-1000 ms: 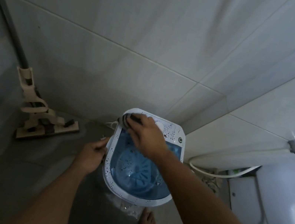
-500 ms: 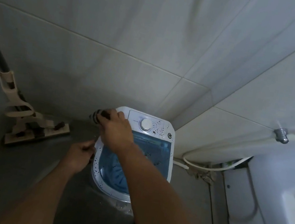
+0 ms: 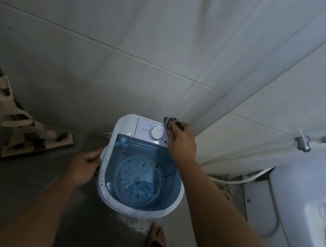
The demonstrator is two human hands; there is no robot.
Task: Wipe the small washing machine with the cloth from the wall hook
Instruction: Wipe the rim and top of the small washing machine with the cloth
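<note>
While gripped, cloth (image 3: 171, 123) tip wallward

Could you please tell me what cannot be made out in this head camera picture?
- Cloth: mostly hidden inside the right hand.
- Washing machine panel print: too small to read.
- Left hand fingertips: hidden behind the machine's rim.
- Mop handle: cut off at the left edge.

— What is surrounding the spot?
— Large pale grey glazed wall tiles (image 3: 131, 21) are meeting in a corner, and a dull grey floor (image 3: 44, 185) is lying in dim light.
— Anything standing about?
— A beige plastic flat mop (image 3: 26, 135) is leaning at the left; a chrome wall tap (image 3: 303, 142) is feeding a white hose (image 3: 243, 180) beside a white ceramic fixture (image 3: 315, 213).
</note>
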